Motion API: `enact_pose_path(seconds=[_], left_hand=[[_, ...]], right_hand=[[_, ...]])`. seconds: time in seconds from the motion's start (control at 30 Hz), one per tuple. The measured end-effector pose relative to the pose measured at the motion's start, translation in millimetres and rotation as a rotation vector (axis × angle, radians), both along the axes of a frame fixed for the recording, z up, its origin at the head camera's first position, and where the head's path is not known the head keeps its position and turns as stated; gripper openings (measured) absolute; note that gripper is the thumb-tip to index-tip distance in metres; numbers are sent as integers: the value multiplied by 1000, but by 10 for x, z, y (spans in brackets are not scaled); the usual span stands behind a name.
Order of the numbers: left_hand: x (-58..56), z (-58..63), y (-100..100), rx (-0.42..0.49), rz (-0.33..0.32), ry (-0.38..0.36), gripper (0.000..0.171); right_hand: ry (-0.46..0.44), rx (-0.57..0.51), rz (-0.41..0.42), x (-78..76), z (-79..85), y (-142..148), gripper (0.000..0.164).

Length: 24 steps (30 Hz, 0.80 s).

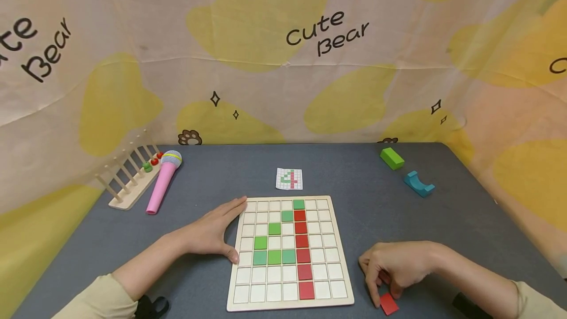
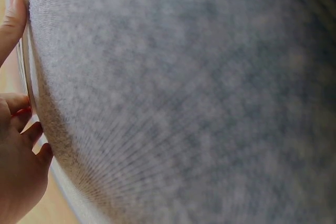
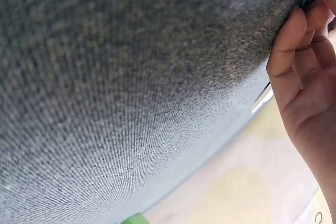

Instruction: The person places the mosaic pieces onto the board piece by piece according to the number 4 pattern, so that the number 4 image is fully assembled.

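A wooden grid board (image 1: 290, 304) lies flat at the middle of the table, white squares filling most of it. Red tiles (image 1: 302, 241) run down one column, a green tile (image 1: 299, 204) tops that column, and several more green tiles form a diagonal and a short row to its left. My left hand (image 1: 208, 233) rests along the board's left edge, fingers spread, thumb at the rim. Right of the board, my right hand (image 1: 400, 265) pinches a loose red tile (image 1: 389, 304) low over the table, fingers bent. The wrist views show mostly tabletop and parts of the hands.
Behind the board lies a small pattern card (image 1: 289, 179). A pink toy microphone (image 1: 164, 181) and a pegged wooden rack (image 1: 135, 186) with red and green beads are at the left. A green block (image 1: 392, 158) and a blue arch block (image 1: 418, 184) lie back right.
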<state>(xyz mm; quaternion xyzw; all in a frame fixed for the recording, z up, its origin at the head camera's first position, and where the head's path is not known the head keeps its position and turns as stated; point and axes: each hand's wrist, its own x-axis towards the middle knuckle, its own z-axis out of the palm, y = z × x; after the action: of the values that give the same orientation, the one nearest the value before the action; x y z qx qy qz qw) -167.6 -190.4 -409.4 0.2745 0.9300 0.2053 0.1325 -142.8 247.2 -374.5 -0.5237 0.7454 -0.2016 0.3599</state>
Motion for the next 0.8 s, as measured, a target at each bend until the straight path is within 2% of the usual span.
enact_pose_path(seconds=[0.53, 0.8], left_hand=[[0, 4, 3, 3, -8, 5, 128], [-4, 10, 0, 5, -8, 4, 128]], right_hand=[[45, 18, -55, 30, -11, -29, 43], [8, 4, -94, 20, 22, -47, 27]])
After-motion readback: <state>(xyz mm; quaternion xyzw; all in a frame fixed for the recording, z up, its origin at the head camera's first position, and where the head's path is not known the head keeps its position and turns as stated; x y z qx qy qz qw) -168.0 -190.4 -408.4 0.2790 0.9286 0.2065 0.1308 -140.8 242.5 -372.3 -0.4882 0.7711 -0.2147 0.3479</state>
